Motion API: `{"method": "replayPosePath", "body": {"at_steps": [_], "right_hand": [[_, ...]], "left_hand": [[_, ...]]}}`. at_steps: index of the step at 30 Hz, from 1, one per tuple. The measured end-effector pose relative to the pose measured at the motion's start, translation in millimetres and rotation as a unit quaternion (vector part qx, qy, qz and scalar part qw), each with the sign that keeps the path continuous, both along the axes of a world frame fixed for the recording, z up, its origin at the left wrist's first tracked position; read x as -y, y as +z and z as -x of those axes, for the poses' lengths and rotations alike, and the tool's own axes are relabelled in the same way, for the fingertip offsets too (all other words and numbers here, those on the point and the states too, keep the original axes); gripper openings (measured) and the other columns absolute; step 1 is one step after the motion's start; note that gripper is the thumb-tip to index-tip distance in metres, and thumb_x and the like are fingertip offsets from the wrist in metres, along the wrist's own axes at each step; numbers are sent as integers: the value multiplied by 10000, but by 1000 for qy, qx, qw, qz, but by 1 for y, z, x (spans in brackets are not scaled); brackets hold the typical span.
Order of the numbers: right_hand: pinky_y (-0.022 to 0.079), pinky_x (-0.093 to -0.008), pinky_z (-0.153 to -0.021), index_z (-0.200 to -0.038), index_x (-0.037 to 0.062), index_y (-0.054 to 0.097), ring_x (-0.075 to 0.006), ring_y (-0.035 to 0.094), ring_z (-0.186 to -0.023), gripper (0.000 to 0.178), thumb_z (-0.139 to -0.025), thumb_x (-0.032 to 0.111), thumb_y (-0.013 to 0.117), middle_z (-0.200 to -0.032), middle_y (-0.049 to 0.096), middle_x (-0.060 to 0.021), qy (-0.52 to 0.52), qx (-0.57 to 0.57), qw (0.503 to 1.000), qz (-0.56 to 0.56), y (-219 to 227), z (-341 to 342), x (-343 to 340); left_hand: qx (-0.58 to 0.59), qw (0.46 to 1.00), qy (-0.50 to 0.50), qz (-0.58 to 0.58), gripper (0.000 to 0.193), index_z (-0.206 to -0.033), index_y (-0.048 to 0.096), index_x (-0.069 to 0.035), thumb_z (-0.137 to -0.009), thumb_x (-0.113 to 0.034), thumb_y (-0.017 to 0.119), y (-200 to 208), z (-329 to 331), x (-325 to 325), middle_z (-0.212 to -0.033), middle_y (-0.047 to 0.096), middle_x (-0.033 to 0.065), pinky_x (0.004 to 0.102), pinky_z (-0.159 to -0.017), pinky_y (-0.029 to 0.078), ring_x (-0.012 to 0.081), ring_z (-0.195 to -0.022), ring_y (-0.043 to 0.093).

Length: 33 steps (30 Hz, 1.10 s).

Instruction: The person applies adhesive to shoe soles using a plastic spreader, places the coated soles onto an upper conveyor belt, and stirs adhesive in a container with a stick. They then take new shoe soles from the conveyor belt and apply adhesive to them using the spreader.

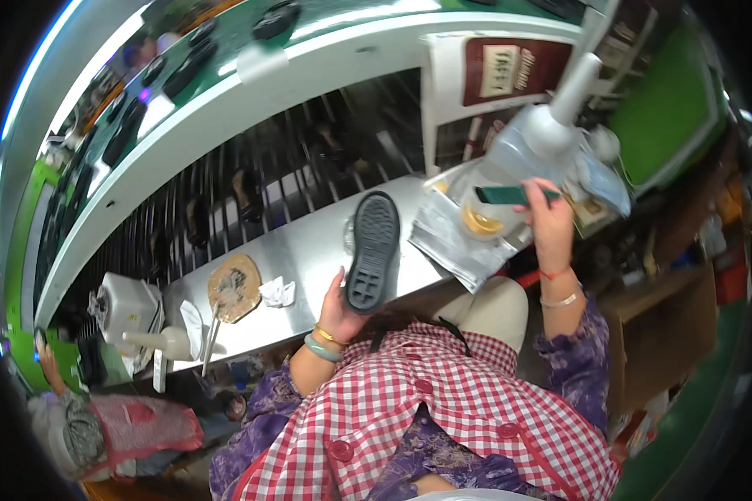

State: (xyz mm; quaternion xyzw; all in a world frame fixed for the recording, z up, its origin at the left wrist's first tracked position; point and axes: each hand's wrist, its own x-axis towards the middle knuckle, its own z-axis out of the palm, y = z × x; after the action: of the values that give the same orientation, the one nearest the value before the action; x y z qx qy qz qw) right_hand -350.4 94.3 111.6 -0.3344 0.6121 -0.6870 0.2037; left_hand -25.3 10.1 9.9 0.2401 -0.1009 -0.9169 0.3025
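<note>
- Dark grey rubber shoe sole [373,250], tread side up, stands tilted over the steel worktop [309,250]; the left hand [338,309] grips its heel end from below, fingers wrapped round the edge.
- Right hand [550,219] is raised to the right, closed round a flat dark green brush handle [510,194] that pokes out leftwards above a small clear dish of yellowish paste [482,223].
- Judging from this, the brush is being loaded; doing it well likely means taking little paste, wiping the excess on the dish rim, and keeping the sole steady and level.
- Crumpled silvery foil sheets [453,238] lie under the dish, between the sole and the brush, and could catch drips or snag.
- White desk fan [551,125] stands just behind the right hand, close enough to be knocked.
- Further left on the worktop sit a round brownish stained pad [234,286], a crumpled white rag [276,291] and thin sticks [211,338], well apart from both hands.
- Beyond the worktop a dark slatted rack [251,192] holds more soles, and another person in a red apron [134,426] works at lower left.
</note>
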Motion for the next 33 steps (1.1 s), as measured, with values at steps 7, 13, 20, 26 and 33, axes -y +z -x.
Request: {"method": "replayPosePath", "body": {"at_steps": [7,13,20,26,33], "right_hand": [[457,-225,-654,-1130,28,600,-128,574,-844,337,-955,277,456,-1046,580,-43,-110,-3,994,26,-28,5,-5],[401,-160,-580,-1098,62,611,-43,553,-692,282,-920,278,576,-913,637,9,121,220,959,128,-24,-39,44],[403,-148,-509,-1061,50,626,-29,547,-627,265,-914,268,591,-855,645,11,179,245,940,157,-1,-94,43],[409,-135,-471,-1064,54,626,-31,573,-600,260,-916,264,588,-815,652,3,168,259,935,174,2,-88,27],[407,-132,-476,-1078,62,611,-20,576,-603,289,-904,294,603,-833,656,10,120,256,944,168,-16,-64,8]], "left_hand": [[-97,988,-121,-18,460,-1198,520,-9,-923,-377,494,-27,8,3,-1073,632,160,500,-748,543,323,-914,643],[-141,986,-61,57,369,-1086,605,-46,-881,-339,512,18,-3,-18,-962,656,114,383,-749,534,238,-815,648],[-106,986,-26,128,357,-1060,622,-48,-864,-308,474,49,-18,-40,-939,666,112,355,-746,529,245,-804,652],[-125,980,-44,147,361,-1133,599,-55,-870,-265,468,41,-10,-45,-969,674,110,352,-736,537,257,-831,663],[-119,981,-71,133,362,-1163,588,-83,-871,-254,460,51,4,-54,-975,674,106,346,-732,539,256,-824,663]]}}
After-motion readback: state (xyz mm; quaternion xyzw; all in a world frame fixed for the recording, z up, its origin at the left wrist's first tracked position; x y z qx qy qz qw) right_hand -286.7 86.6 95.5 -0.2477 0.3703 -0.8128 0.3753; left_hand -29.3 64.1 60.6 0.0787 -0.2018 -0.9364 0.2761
